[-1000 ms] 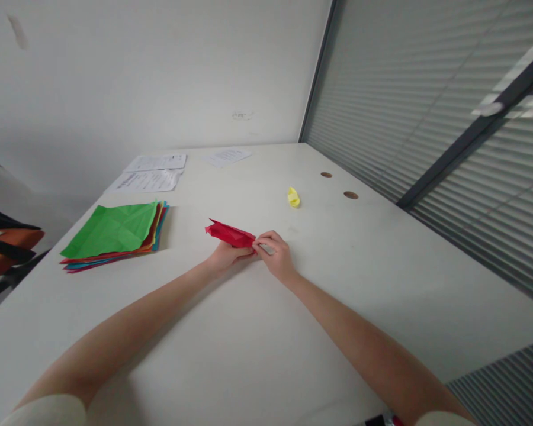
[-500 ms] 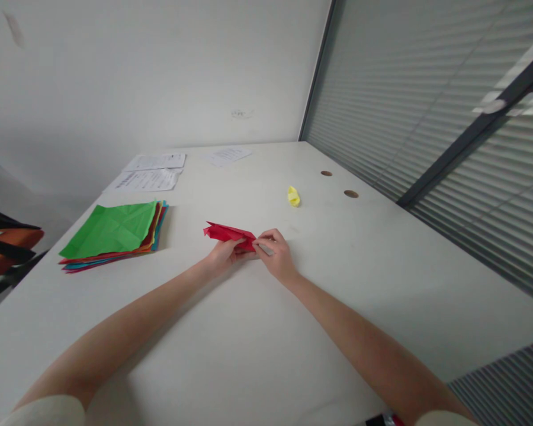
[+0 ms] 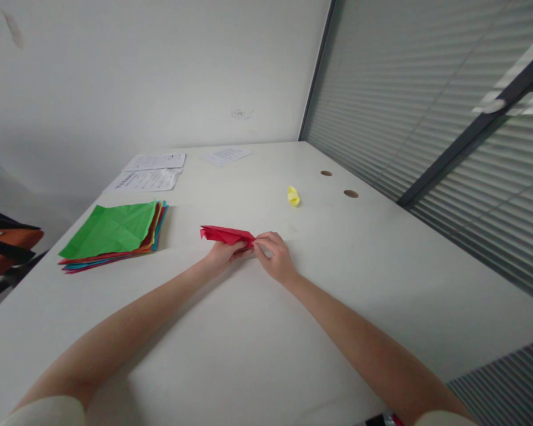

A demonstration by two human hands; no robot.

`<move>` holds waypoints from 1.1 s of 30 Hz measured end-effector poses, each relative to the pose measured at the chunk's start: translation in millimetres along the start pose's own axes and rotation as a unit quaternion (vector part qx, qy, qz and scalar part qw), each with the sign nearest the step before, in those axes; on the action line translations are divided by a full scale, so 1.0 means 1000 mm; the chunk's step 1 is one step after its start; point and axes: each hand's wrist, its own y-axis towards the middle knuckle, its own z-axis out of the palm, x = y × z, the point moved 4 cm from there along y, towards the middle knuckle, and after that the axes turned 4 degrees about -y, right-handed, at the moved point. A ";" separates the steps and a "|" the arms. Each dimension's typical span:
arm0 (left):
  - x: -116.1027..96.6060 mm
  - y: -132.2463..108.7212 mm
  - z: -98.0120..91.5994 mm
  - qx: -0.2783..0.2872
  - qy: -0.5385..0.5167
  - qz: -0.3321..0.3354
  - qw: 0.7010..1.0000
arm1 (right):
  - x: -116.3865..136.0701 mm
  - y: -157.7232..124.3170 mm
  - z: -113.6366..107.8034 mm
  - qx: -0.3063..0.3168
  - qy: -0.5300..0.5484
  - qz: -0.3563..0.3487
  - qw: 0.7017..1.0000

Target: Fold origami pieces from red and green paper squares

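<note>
A folded red paper (image 3: 224, 234), long and layered with pointed corners at its left end, is held just over the middle of the white table. My left hand (image 3: 224, 253) is closed around its lower edge, thumb on the near side and fingers beneath. At the paper's right end, my right hand (image 3: 275, 254) pinches the tip between thumb and fingers. Both hands nearly touch each other there. Part of the paper's underside is hidden by my left hand.
On the left lies a stack of coloured paper sheets (image 3: 111, 231), green on top. A small folded yellow paper (image 3: 294, 196) sits beyond my right hand. Printed sheets (image 3: 148, 179) lie at the back left. Two round holes pierce the table (image 3: 337, 266) near the blinds (image 3: 382, 106).
The red paper's left end has tipped slightly down and leftward, and its layers look flatter. My right hand's fingers have drawn closer together on the right tip.
</note>
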 end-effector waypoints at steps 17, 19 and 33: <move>-0.005 -0.006 0.008 -0.011 0.015 0.015 1.000 | 0.005 -0.001 0.000 0.017 -0.051 -0.014 0.998; -0.006 -0.006 0.008 -0.012 0.013 0.018 1.000 | 0.005 -0.001 0.001 0.018 -0.046 -0.014 0.999; -0.007 0.001 -0.004 -0.033 0.018 0.033 0.999 | -0.003 -0.002 0.006 0.031 0.043 0.035 0.998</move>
